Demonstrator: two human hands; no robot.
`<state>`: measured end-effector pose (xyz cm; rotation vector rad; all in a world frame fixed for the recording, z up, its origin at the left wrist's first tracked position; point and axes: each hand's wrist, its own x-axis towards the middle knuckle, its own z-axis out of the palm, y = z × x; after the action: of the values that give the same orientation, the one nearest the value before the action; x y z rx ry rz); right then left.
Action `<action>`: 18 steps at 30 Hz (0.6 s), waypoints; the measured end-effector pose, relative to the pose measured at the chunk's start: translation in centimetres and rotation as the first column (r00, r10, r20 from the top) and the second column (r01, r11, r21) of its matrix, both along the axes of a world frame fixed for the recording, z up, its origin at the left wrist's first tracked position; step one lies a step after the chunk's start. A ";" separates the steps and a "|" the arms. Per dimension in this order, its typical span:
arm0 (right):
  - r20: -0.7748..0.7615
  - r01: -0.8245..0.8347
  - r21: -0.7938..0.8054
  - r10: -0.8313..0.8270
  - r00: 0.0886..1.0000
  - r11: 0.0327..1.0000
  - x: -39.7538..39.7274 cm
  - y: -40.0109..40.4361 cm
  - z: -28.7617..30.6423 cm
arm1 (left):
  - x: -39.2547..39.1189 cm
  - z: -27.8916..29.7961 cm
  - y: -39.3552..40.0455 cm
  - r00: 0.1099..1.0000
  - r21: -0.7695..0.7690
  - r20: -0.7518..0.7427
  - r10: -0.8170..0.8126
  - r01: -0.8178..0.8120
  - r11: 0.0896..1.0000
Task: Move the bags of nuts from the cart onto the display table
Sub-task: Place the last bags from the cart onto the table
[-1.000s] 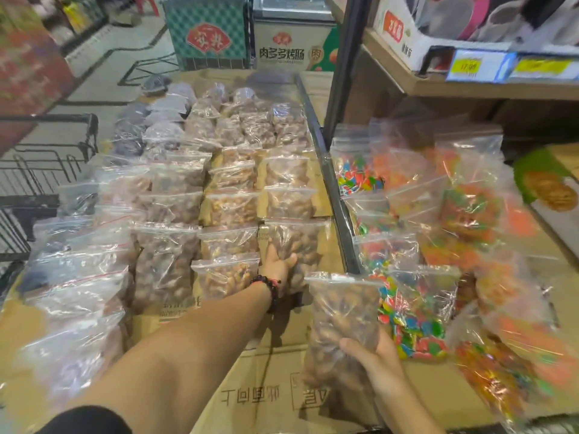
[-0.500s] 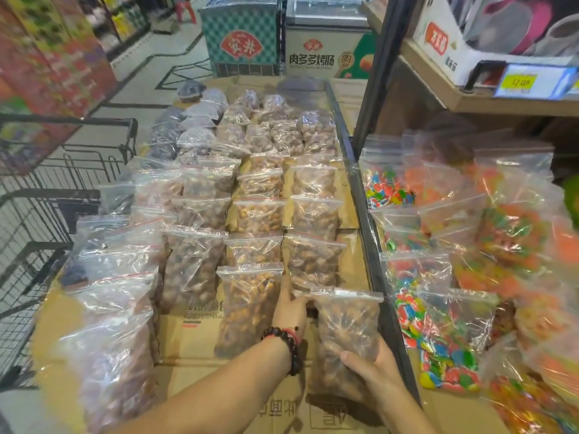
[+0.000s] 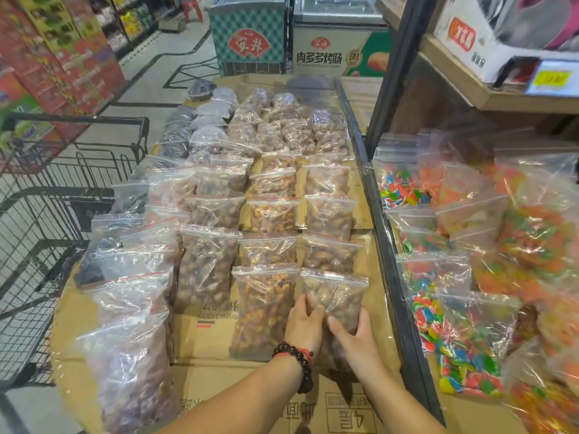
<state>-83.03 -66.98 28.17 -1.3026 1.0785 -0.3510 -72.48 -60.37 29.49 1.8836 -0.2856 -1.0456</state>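
Observation:
A clear zip bag of brown nuts (image 3: 336, 297) lies at the near end of the right column on the cardboard-covered display table (image 3: 206, 336). My left hand (image 3: 305, 324), with a dark bead bracelet on its wrist, grips the bag's lower left side. My right hand (image 3: 355, 335) grips its lower right side. Several more bags of nuts (image 3: 269, 214) lie in rows further up the table. The black wire cart (image 3: 47, 214) stands at the left, and I see no bags in it.
Bags of bright candy (image 3: 463, 277) cover the neighbouring table on the right, past a black metal rail (image 3: 391, 277). A shelf unit (image 3: 470, 98) rises at the upper right. Two freezer chests (image 3: 297, 36) stand beyond the table's far end.
My right hand brought the bag of nuts left and down onto the table below the right column. My left hand left the bag above and took hold of this one.

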 end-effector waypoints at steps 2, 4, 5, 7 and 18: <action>-0.048 0.009 -0.067 -0.012 0.999 0.998 0.3 0.0 0.1 | 0.0 -0.6 -0.2 0.999 -0.005 -0.052 0.004 -0.004 1.000; -0.090 0.015 -0.113 -0.025 0.996 0.994 0.9 -0.2 0.4 | 0.1 -0.5 -0.4 0.999 0.000 -0.043 0.024 -0.024 1.000; -0.098 0.006 -0.134 -0.019 0.995 0.991 1.2 -0.3 0.5 | 0.1 -0.7 -0.3 0.999 -0.002 -0.029 0.045 -0.045 0.999; -0.134 -0.012 -0.165 -0.010 0.991 0.986 1.6 -0.5 0.7 | -0.2 -0.9 -0.1 0.997 -0.004 0.024 0.076 -0.076 0.997; -0.076 0.000 0.049 0.004 0.997 0.999 2.3 -3.6 2.5 | 1.0 1.5 -2.4 0.998 -0.033 0.024 0.051 -0.051 0.998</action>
<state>-80.73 -70.61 30.69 -1.2818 1.1429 -0.2732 -71.44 -62.75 30.99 1.8671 -0.2660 -0.9781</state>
